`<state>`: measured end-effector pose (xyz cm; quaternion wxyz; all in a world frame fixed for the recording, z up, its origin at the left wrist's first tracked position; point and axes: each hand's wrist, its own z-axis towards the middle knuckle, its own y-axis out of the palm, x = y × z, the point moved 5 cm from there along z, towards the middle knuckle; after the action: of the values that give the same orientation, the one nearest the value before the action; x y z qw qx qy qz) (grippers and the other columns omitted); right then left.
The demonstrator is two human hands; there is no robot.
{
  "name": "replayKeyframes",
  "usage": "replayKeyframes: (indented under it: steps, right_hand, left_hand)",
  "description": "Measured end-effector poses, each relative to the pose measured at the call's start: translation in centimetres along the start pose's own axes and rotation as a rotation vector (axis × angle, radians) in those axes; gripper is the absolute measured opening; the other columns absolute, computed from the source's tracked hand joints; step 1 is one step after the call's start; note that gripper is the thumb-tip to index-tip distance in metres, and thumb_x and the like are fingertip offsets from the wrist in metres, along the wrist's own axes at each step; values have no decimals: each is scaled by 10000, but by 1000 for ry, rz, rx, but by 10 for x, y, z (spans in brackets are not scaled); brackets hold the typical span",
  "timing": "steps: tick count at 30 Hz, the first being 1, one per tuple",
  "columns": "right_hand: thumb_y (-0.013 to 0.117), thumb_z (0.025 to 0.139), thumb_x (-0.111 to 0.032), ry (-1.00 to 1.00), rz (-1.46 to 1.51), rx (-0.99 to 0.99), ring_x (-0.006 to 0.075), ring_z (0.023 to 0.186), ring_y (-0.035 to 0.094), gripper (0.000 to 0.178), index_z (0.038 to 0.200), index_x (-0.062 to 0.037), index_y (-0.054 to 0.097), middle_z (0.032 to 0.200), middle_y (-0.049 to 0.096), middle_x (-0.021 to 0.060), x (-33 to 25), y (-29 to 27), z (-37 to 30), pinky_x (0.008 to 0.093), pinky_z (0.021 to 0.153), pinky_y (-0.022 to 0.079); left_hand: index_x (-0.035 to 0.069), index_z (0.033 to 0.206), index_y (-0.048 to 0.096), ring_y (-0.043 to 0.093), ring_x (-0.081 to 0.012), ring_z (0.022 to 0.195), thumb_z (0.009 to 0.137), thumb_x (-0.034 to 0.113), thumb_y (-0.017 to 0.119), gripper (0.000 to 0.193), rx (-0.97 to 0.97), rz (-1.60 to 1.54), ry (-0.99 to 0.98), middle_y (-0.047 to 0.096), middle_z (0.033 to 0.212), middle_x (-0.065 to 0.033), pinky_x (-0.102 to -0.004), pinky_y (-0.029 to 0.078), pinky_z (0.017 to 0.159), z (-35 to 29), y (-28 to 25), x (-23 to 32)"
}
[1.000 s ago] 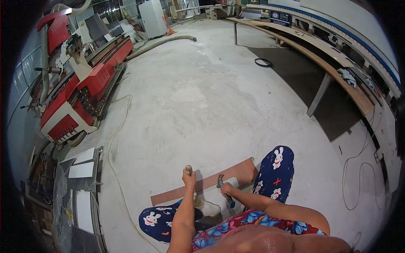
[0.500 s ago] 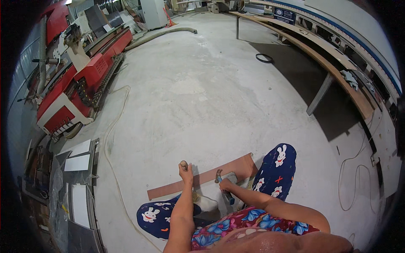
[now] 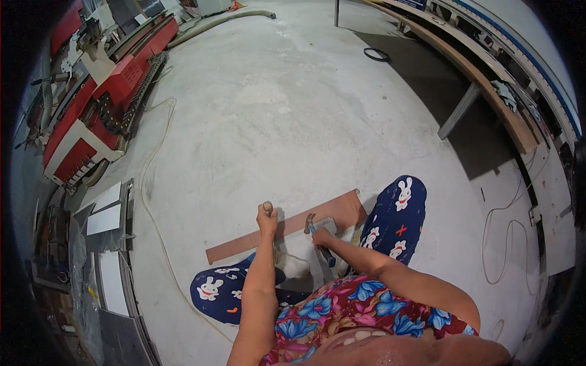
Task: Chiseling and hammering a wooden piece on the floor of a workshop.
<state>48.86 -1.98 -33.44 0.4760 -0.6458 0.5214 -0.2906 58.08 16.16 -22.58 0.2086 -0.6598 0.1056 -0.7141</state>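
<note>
My left hand (image 3: 268, 224) is closed round an upright tool with a round wooden handle (image 3: 267, 208); its lower end is hidden beneath my fist. That fist is over the left-middle part of a long reddish-brown strip (image 3: 235, 247), which lies slantwise in front of me between my knees. To its right, my right hand (image 3: 321, 236) grips a hammer (image 3: 310, 222) with a metal head and a blue-and-dark handle. The hammer head is near the strip, apart from the wooden handle. A grey block (image 3: 328, 225) shows partly beside my right hand.
Dark panels and white sheets (image 3: 104, 218) are stacked at the left. Beyond them stands a red-and-white machine (image 3: 79, 155). A pale cable (image 3: 144, 183) runs along the floor. On the right, a long wooden table (image 3: 494, 100) has metal legs; a black ring (image 3: 376, 55) lies near it.
The whole scene sits higher in the picture as my view tips down. Both hands keep their grips, with little visible shift relative to the strip.
</note>
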Motion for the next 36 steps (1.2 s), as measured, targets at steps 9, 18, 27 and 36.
replayKeyframes:
  steps: [9, 18, 27, 36]
  right_hand:
    - [620, 629, -218, -97, 93, -158, 290, 694, 639, 206, 728, -53, 693, 732, 656, 130, -1, -7, -2, 376, 628, 504]
    - [560, 708, -107, 282, 763, -95, 277, 631, 635, 143, 655, 8, 626, 671, 614, 180, 17, -3, -9, 367, 563, 499]
    - [583, 704, -106, 477, 791, -97, 341, 765, 639, 202, 772, 82, 610, 784, 622, 230, 16, -18, -17, 408, 674, 507]
    - [559, 741, -132, 500, 912, -99, 332, 800, 646, 223, 808, 78, 599, 811, 628, 245, 26, 3, -7, 405, 656, 518]
  left_hand:
    - [29, 1014, 481, 609, -295, 780, 744, 127, 666, 342, -62, 50, -13, 611, 845, -178, -365, 471, 693, -7, -2, 0]
    - [31, 1067, 485, 616, -268, 791, 736, 136, 687, 401, -79, 75, -28, 619, 848, -169, -349, 474, 690, -8, 1, -15]
    - [22, 975, 478, 611, -318, 850, 735, 95, 667, 314, -94, 14, -54, 610, 891, -193, -373, 469, 730, -17, -1, 0]
    - [23, 1015, 486, 615, -280, 839, 736, 90, 671, 341, -107, -27, -11, 617, 889, -176, -351, 472, 720, -10, 9, 0]
